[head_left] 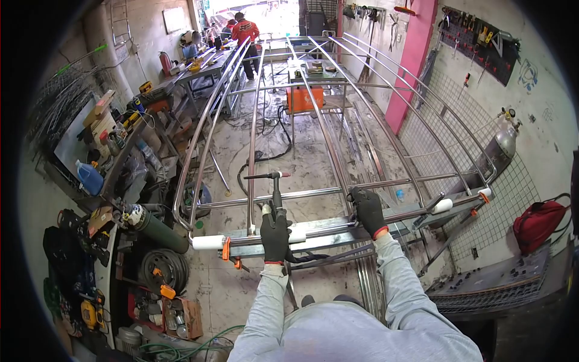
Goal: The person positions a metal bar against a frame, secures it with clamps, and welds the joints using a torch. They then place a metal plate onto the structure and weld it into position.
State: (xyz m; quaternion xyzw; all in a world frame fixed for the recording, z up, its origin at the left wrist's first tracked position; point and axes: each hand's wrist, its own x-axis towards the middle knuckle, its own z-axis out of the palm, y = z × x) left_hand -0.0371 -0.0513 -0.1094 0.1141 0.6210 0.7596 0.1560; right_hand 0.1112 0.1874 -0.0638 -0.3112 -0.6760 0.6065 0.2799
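My left hand (275,236), in a black glove with one pale fingertip, is closed around a TIG welding torch (277,192). The torch stands upright, its head pointing sideways above a cross tube. My right hand (368,212), gloved in black too, is closed beside the near end of a lengthwise tube; what its fingers hold, if anything, is hidden. Both hands are over the near end of a large frame of shiny metal tubes (325,130). Beneath them runs a metal beam (329,232) with white sleeves (208,242) and orange clamps (226,248).
An orange machine (304,99) stands under the frame, with black cable (280,145) on the floor. Gas cylinders stand left (155,228) and right (499,148). A cluttered bench (136,130) lines the left side. A person in red (245,30) stands at the far end.
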